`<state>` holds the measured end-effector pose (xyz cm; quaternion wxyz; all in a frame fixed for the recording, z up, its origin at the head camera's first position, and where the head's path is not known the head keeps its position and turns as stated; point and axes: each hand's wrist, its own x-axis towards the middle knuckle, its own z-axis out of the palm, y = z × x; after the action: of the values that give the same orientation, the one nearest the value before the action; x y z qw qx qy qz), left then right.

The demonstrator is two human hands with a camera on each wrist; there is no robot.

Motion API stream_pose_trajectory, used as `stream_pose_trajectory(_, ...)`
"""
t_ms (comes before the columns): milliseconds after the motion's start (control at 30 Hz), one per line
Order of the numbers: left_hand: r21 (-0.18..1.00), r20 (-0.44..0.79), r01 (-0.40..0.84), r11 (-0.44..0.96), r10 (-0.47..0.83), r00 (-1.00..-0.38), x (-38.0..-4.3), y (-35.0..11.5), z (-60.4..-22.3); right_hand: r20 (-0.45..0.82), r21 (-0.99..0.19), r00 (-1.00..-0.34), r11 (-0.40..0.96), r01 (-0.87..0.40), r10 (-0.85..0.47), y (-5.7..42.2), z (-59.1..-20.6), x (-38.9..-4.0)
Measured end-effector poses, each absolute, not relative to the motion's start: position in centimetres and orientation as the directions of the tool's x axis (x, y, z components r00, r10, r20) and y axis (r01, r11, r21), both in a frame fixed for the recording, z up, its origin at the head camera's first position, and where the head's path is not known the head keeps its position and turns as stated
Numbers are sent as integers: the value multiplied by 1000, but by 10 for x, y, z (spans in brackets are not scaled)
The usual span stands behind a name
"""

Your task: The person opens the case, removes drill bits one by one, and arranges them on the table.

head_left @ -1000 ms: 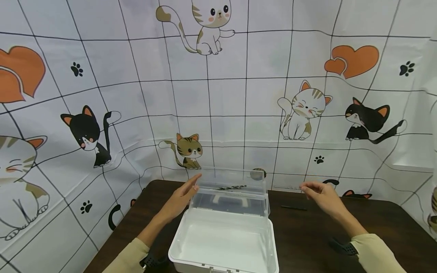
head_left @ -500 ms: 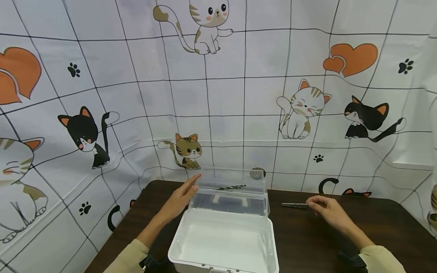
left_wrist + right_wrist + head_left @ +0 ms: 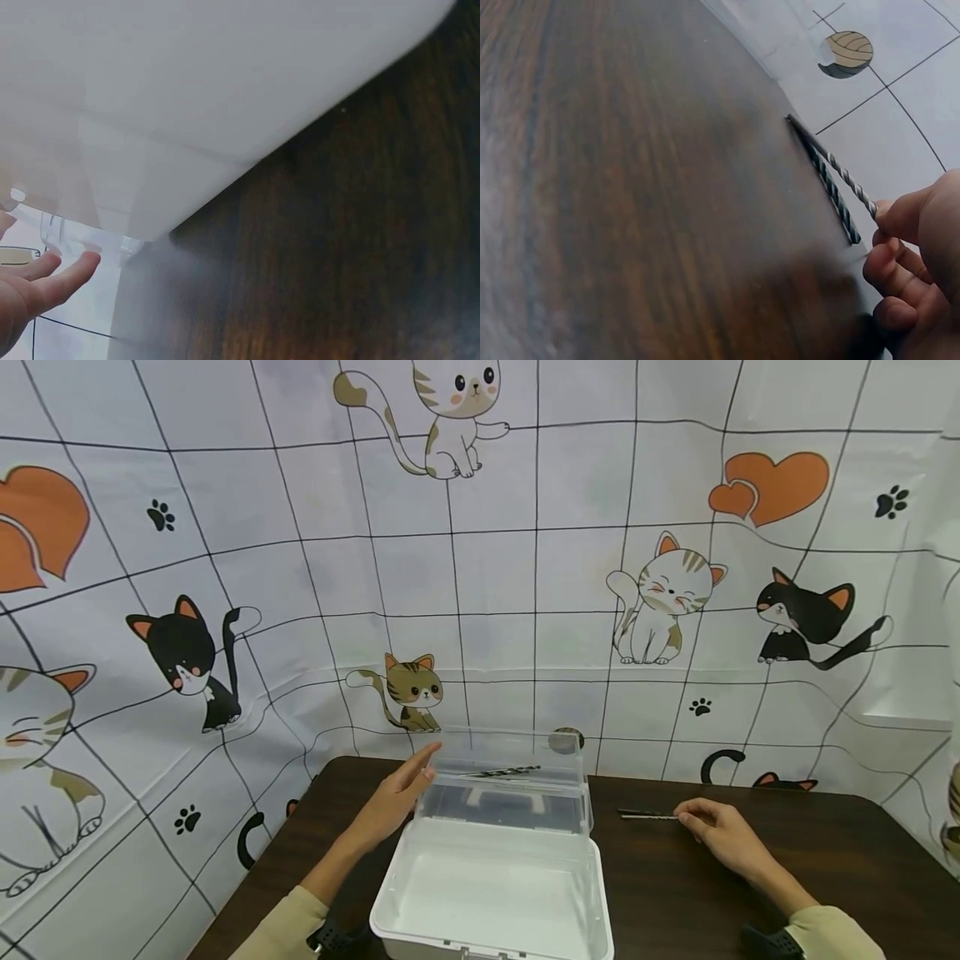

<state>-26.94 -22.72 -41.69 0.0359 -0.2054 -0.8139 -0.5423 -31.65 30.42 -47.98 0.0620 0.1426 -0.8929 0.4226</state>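
Note:
My right hand [image 3: 723,837] pinches a silver drill bit [image 3: 849,181] by one end between thumb and fingers, low over the table on the right. Alongside it lies a dark drill bit [image 3: 831,191]; the tips of the two meet in the right wrist view. My left hand [image 3: 392,802] has its fingers extended at the left edge of a clear lid [image 3: 502,806], which stands open at the back of a white plastic box [image 3: 491,885]. Another drill bit [image 3: 504,772] shows in the lid's upper part. Nothing lies inside the white box.
The dark wooden table [image 3: 675,893] ends at a back edge close behind the lid and the drill bits. Beyond it hangs a white sheet [image 3: 495,577] printed with cats, hearts and grid lines.
My right hand has come down and nearer with the silver drill bit, from above the table's back edge to beside the dark one. The left hand stays at the lid.

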Motion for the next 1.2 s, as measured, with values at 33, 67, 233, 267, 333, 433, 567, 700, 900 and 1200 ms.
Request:
stream_pose_trajectory(33,867,283,375,329,294,-913,-272,-228,-421,235,-733,-951,605,-310,-201,304,-481,-316)
stream_pose_trajectory(67,866,284,375,331,290,-914,-275,-229,-425,244,-720,-949,618,-316,-201,304,-482,-316)
stream_pose_trajectory(233,862,285,370,346,274,-919,-287,-234,-441,281,-638,-940,694,-334,-195,304,-487,-315)
stream_pose_trajectory(267,861,285,370,348,272,-919,-287,-234,-441,291,-618,-936,709,-340,-196,304,-487,-315)
stream_pose_trajectory(333,860,285,370,351,271,-919,-286,-233,-440,305,-595,-932,725,-348,-197,303,-488,-315)
stream_pose_trajectory(433,861,281,368,350,277,-919,-279,-230,-431,333,-568,-921,737,-366,-201,301,-488,-315)
stream_pose_trajectory(567,861,283,379,341,298,-912,-266,-226,-415,358,-543,-909,745,-388,-213,299,-488,-316)
stream_pose_trajectory(700,860,283,383,338,310,-908,-267,-227,-415,365,-531,-906,752,-390,-213,299,-488,-316)
stream_pose_trajectory(900,859,286,378,345,289,-914,-285,-232,-436,351,-531,-914,761,-372,-202,299,-488,-315)
stream_pose_trajectory(1200,850,306,392,352,277,-911,-287,-234,-438,360,-529,-914,765,-367,-190,297,-488,-314)
